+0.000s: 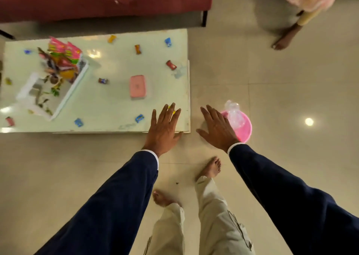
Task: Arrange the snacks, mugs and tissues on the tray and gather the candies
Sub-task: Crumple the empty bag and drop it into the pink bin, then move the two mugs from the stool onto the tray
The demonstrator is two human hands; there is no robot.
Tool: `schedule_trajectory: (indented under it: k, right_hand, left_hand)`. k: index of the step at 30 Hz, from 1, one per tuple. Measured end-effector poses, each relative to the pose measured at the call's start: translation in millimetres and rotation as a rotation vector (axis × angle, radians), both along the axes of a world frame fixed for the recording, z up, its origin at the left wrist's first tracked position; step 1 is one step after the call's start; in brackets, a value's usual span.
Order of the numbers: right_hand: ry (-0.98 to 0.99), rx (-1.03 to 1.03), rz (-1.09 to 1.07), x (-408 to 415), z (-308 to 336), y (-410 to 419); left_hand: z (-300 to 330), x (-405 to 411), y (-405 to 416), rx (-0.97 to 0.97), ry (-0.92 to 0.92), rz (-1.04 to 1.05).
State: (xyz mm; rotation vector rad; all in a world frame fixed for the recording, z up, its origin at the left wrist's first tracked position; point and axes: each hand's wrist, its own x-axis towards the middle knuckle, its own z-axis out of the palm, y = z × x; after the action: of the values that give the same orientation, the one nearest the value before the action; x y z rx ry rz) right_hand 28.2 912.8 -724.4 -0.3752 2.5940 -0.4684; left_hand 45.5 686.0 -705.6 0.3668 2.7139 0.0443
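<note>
surface (pixel 116 103): glossy, smooth, reflective | floor (pixel 291 70): polished tile | bowl (pixel 245 127): pink plastic w/ clear crinkly wrap | sleeves (pixel 116 196): matt cloth

Candies (pixel 171 64) scattered on table (pixel 116 103); tray (pixel 25 91) apparently cluttered.

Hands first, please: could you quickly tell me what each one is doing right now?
Left hand: open, fingers spread, holding nothing.
Right hand: open, fingers spread, holding nothing.
</note>
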Motion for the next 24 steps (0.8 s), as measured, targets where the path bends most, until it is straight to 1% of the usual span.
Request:
schedule_trajectory:
  k: [3, 6, 15, 19, 24]
  right_hand:
    - [0.061, 0.028, 0.136, 6, 42, -49]
    - [0.124, 0.034, 0.212, 9, 84, -104]
    - [0.306, 0.031, 0.533, 32, 202, -312]
    - [0.382, 0.007, 0.606, 31, 240, -395]
    - [0.441, -0.017, 0.700, 22, 268, -479]
  left_hand:
    - [38, 25, -48, -0.016, 0.066, 0.086]
    - [75, 52, -101, -0.014, 0.107, 0.178]
    - [177, 148, -286, -0.069, 0.268, 0.417]
    - [207, 167, -356, -0.080, 0.343, 0.494]
    - [225, 175, -427, -0.100, 0.370, 0.611]
